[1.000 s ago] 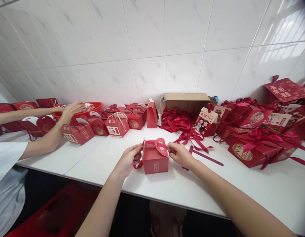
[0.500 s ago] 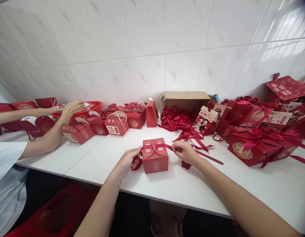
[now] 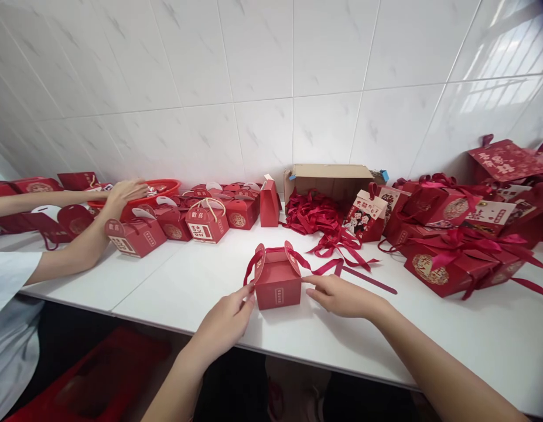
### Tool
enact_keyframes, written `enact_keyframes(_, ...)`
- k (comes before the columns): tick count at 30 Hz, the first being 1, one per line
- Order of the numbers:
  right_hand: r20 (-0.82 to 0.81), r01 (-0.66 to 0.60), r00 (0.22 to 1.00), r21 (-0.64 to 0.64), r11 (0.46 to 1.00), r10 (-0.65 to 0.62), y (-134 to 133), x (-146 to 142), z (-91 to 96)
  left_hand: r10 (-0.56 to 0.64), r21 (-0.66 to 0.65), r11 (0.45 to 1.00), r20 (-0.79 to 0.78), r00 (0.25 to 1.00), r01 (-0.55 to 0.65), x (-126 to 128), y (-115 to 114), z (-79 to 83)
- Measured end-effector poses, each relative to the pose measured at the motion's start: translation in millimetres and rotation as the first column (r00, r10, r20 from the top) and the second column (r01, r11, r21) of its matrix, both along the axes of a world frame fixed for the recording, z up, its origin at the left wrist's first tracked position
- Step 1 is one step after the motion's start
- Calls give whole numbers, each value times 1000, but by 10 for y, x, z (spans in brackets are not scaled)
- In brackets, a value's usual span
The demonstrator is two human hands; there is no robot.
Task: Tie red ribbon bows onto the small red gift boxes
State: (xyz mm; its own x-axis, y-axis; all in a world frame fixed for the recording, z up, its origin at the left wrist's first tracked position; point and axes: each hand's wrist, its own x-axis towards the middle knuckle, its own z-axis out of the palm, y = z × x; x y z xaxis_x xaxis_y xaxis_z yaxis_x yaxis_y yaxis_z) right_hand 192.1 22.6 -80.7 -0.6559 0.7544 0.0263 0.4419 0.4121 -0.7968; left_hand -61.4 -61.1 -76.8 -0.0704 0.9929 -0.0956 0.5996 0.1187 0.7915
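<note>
A small red gift box [image 3: 279,291] stands on the white table in front of me. Its rounded top flaps are raised and apart, and a dark red ribbon [image 3: 313,266] runs through them, hanging out on both sides. My left hand [image 3: 227,319] grips the box's left side with thumb and forefinger, close to where the ribbon's left end hangs down. On the opposite side, my right hand [image 3: 337,296] presses its forefinger against the box, the other fingers curled. Between them my two hands hold the box upright.
Behind stands a cardboard carton [image 3: 330,170] spilling red ribbons [image 3: 317,214]. Tied red boxes [image 3: 447,264] are piled at right. Several boxes [image 3: 207,223] line the wall. At left, a co-worker's hand [image 3: 126,193] reaches over a red basket [image 3: 172,187].
The flaps, folded down under the ribbon before, now stand up and apart. The ribbon has gone slack. My right hand has left the ribbon and moved down to the box's side.
</note>
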Motion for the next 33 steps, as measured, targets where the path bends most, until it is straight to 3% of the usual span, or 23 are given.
enact_keyframes(2, -154, 92, 980, -220, 971, -128, 15, -96, -110, 68, 24, 997, 93, 993, -70, 34, 79, -42)
enact_keyframes(3, -237, 138, 944, -347, 928, -229, 29, -146, -152, 123, 57, 989, 173, 977, -135, 42, 136, -60)
enact_keyframes(4, -322, 165, 883, -468, 868, -341, 43, -193, -179, 174, 95, 974, 278, 945, -207, 45, 194, -69)
enact_keyframes(6, -491, 121, 687, -649, 751, -536, 69, -268, -177, 204, 151, 930, 543, 814, -334, 49, 295, -50)
enact_keyframes(9, -634, -51, 360, -745, 665, -684, 103, -326, -71, 119, 110, 904, 864, 489, -414, 55, 368, 58)
enact_keyframes(11, -650, -121, 210, -759, 640, -730, 127, -341, 11, 109, 33, 895, 951, 289, -445, 54, 378, 141)
enact_keyframes(13, -637, -148, 108, -770, 621, -764, 150, -350, 68, 142, -44, 868, 976, 163, -495, 45, 378, 202)
enact_keyframes(15, -622, -162, 50, -777, 608, -782, 167, -355, 99, 174, -87, 838, 978, 113, -538, 29, 379, 234)
enact_keyframes(18, -615, -161, 16, -780, 605, -788, 172, -347, 136, 197, -59, 794, 967, 164, -605, -6, 377, 249)
enact_keyframes(23, -601, -144, 39, -794, 590, -799, 163, -288, 218, 262, 141, 690, 866, 426, -710, -77, 335, 267)
enact_keyframes(25, -591, -115, 37, -804, 584, -806, 171, -261, 234, 298, 186, 666, 821, 486, -723, -101, 320, 291)
enact_keyframes(29, -666, 9, -15, -746, 666, -746, 214, -214, 265, 316, 252, 633, 779, 542, -732, -136, 343, 411)
enact_keyframes(33, -756, 129, 57, -643, 755, -652, 284, -189, 439, 291, 415, 580, 698, 654, -701, -141, 439, 644)
